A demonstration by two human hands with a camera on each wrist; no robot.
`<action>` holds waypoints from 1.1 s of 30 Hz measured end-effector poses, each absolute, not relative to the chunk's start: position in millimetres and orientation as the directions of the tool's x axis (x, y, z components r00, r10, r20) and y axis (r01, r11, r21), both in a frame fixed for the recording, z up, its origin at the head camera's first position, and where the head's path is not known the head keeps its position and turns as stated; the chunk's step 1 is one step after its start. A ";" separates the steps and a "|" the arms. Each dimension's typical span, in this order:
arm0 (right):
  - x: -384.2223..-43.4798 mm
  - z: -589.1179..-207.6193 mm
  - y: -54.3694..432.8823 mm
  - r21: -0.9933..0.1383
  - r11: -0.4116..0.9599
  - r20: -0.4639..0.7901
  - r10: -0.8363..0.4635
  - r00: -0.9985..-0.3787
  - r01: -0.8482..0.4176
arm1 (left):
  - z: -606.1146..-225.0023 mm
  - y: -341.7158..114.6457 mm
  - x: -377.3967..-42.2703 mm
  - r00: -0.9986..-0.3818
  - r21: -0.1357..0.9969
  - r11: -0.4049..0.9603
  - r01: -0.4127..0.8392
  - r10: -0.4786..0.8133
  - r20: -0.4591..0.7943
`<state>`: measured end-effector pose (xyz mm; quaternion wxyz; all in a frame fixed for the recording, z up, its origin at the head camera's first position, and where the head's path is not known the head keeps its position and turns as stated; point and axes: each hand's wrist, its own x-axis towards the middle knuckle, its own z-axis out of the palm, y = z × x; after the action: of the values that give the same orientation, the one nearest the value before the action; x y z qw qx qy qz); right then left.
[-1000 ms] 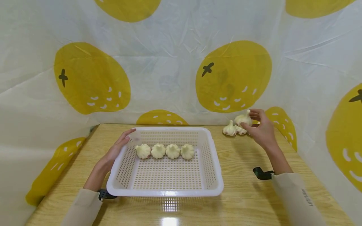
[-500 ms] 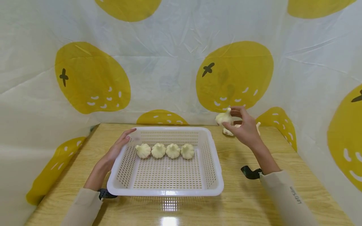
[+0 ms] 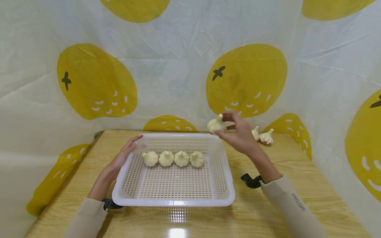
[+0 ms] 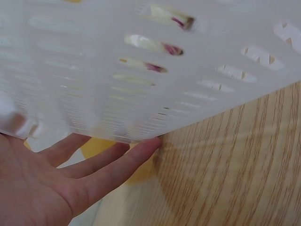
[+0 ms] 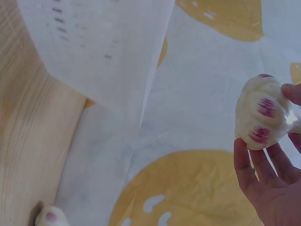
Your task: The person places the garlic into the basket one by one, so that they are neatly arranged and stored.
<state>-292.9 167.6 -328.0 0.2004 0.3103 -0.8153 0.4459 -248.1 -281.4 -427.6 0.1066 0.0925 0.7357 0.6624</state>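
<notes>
In the head view a white plastic basket (image 3: pixel 174 202) with slotted walls stands on the wooden table. Several garlic bulbs (image 3: pixel 182 159) sit in a row across it, toward the far side. My left hand (image 3: pixel 120 158) holds the basket's left side near the far corner, thumb at the rim and fingers along the outside. In the left wrist view those fingers (image 4: pixel 117 172) reach against the basket wall. My right hand (image 3: pixel 239 134) pinches another garlic bulb (image 3: pixel 216 125) between thumb and fingers, raised by the far right corner of the basket. Purple streaks mark that bulb in the right wrist view.
More garlic bulbs (image 3: pixel 266 137) stand at the far right of the table (image 3: pixel 259 211), partly behind my right hand. A white sheet (image 3: pixel 172 82) printed with yellow fruit hangs along the far edge and both sides.
My right hand has carried its garlic bulb leftward from the group at the far right to the basket's far right corner. The left hand and the basket have stayed in place.
</notes>
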 end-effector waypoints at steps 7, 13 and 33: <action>-287.3 -325.2 142.2 -0.577 0.372 0.598 -0.413 -0.686 -0.727 | -428.8 -280.6 -248.9 -0.957 0.996 0.091 0.006 0.288 -0.020; -282.1 -319.6 129.0 -0.544 0.364 0.585 -0.482 -0.653 -0.756 | -428.1 -280.2 -247.6 -0.958 0.996 0.090 0.013 0.286 -0.013; -274.9 -312.4 84.7 -0.545 0.290 0.540 -0.596 -0.594 -0.786 | -426.0 -279.8 -245.5 -0.958 0.997 0.080 0.020 0.286 -0.004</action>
<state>-274.9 84.7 -312.4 0.1171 0.4348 -0.7947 0.4071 -245.5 -279.8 -426.0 0.0994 0.1053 0.7281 0.6701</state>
